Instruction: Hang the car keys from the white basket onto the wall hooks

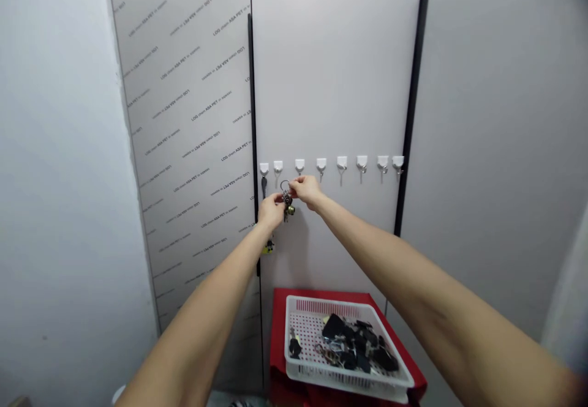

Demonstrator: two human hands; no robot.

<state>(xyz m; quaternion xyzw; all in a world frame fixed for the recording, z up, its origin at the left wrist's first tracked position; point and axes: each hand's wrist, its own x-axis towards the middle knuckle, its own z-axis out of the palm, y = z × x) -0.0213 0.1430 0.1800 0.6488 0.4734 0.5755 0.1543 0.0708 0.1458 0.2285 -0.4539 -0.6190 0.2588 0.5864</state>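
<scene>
Both my arms reach up to a row of several white wall hooks point(341, 162) on a pale cabinet door. My left hand point(271, 209) and my right hand point(307, 190) pinch a bunch of keys point(288, 204) on a metal ring, held just below the second hook point(278, 166) from the left. The ring sits between the two hands, with the keys dangling under it. On the leftmost hook point(263, 168) another key hangs, and a small yellow tag shows lower down beside my left wrist. The other hooks look bare.
Below, a white perforated basket point(303, 367) holding several dark keys and fobs rests on a red stool or box point(278, 333). Black vertical handles point(413, 101) run along the cabinet doors. A film-covered panel point(184, 138) stands on the left, beside a plain wall.
</scene>
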